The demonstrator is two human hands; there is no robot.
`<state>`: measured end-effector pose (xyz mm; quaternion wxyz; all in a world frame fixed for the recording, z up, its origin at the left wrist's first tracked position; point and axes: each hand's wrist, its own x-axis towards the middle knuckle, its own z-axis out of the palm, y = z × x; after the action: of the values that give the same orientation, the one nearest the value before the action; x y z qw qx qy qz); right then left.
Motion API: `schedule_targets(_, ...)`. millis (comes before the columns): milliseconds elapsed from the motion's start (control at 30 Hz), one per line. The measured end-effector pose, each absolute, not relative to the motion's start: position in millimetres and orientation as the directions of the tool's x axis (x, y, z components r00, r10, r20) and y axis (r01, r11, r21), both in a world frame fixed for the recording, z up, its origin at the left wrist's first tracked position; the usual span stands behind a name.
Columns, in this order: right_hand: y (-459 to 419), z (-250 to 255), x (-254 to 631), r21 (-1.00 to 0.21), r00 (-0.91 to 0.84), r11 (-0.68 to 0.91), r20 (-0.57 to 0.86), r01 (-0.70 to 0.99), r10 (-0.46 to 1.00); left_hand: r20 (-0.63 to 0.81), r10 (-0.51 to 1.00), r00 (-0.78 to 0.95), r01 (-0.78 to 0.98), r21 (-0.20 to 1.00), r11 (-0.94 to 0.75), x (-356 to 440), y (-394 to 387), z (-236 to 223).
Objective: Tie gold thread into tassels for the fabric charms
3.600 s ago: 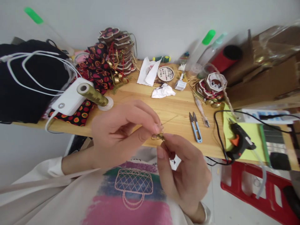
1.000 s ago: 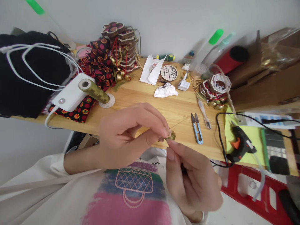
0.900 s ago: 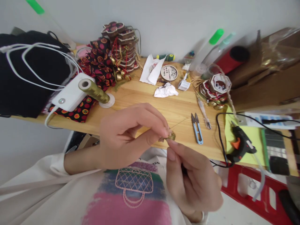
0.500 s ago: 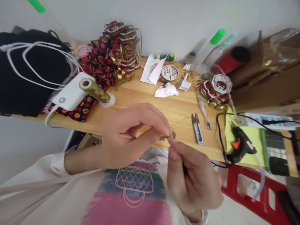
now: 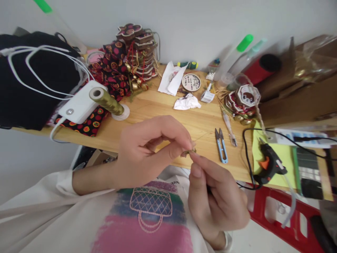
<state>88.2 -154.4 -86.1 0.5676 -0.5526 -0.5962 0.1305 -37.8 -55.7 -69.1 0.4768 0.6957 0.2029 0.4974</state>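
Observation:
Between the pinched thumb and index finger of my left hand [image 5: 150, 151] is a small olive-gold piece of ribbon [image 5: 187, 153], mostly hidden by the fingertips. My right hand [image 5: 218, 196] presses its index fingertip against the right end of the same piece, its thumb just below and the other fingers curled. A thin thread-like strand runs up and right from the fingertips over the table. To the right lie blue thread snips [image 5: 221, 146], blades pointing away. A spool of olive-gold ribbon [image 5: 109, 103] stands at the left, matching the held piece in colour.
A black glue gun [image 5: 271, 161] with a cord rests on yellow paper [image 5: 285, 154] at right. Stacked octagonal ornaments with bells [image 5: 243, 102], a pen [image 5: 230, 128], crumpled tissue [image 5: 187, 102] and a round tin [image 5: 191, 82] stand behind. A white power adapter [image 5: 81, 102] sits at left.
My fingertips have closed further over the olive-gold ribbon piece, so less of it shows. My left hand has shifted slightly right; the table items stay put.

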Motion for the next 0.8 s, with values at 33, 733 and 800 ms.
schedule_targets(33,-154.6,-85.7,88.0,-0.784,0.260,0.349,0.530,0.513,0.807,0.496,0.759,0.422,-0.191,0.867,-0.460,-37.7,-55.8,-69.2)
schedule_targets(733,-156.7,-85.2,87.0,-0.802,0.304,0.299,0.498,0.517,0.812,0.468,0.774,0.426,-0.232,0.884,-0.406,-36.8,-56.3,-67.6)
schedule_targets(800,-157.2,-85.4,86.8,-0.799,0.300,0.300,0.501,0.522,0.812,0.479,0.766,0.430,-0.214,0.878,-0.429,-36.9,-56.1,-68.5)
